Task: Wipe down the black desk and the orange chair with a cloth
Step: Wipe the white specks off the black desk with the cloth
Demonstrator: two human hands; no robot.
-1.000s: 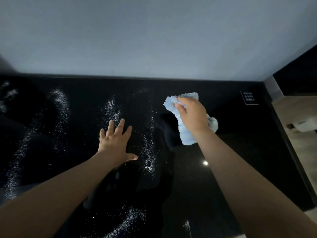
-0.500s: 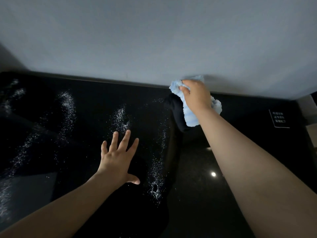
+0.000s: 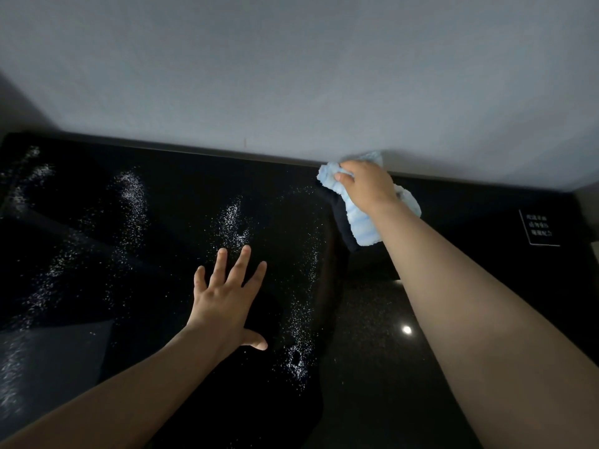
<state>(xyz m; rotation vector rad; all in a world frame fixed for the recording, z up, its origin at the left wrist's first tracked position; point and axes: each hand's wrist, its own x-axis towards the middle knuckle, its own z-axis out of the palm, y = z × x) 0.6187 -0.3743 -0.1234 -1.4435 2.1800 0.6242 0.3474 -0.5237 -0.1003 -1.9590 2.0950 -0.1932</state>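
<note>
Black tabletop (image 3: 181,196) fills the lower view, its far edge meeting the grey wall (image 3: 291,76) at 12 o'clock. White specks (image 3: 233,222) streak it from 9 o'clock to centre. Left hand (image 3: 227,303) lies flat near 6 o'clock, grip spread. Light-blue cloth (image 3: 363,225) sits at 1 o'clock by the far edge, bunched under the right hand (image 3: 366,186), grip curled round it. A printed label (image 3: 539,226) lies at 3 o'clock.

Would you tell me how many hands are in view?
2. The left hand is spread open on the black desk mid-frame; the right hand grips the blue cloth at the desk's far edge.
</note>
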